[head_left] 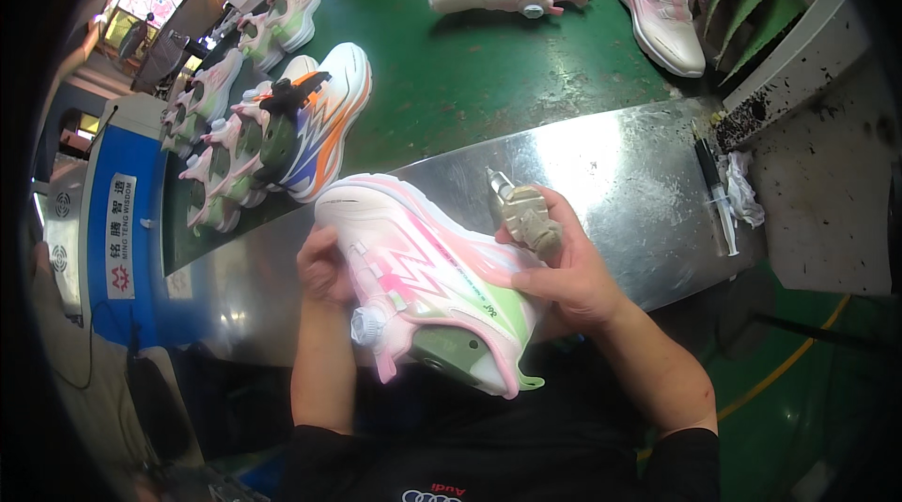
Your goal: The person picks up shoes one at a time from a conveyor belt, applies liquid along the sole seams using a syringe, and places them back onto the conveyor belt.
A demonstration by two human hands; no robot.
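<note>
A white, pink and green sneaker [437, 267] is held on its side in front of me, sole edge facing away and collar toward my body. My left hand [325, 267] grips it at the tongue side near the toe; some fingers are hidden beneath. A clear dial [367, 324] sits on the tongue, and a dark green shoe last [454, 349] fills the opening. In my right hand [581, 281] is a small, grimy, tan-wrapped tool [532, 220] with a metal nozzle pointing away. That hand's thumb also rests on the sneaker's heel side.
A metal plate [620, 183] lies along the green table's [413, 98] near edge. At left stand several sneakers, including a white, orange and purple one [329, 126]. More sneakers [662, 14] are at far right. A syringe [722, 211] and crumpled tissue [744, 190] lie by the right panel.
</note>
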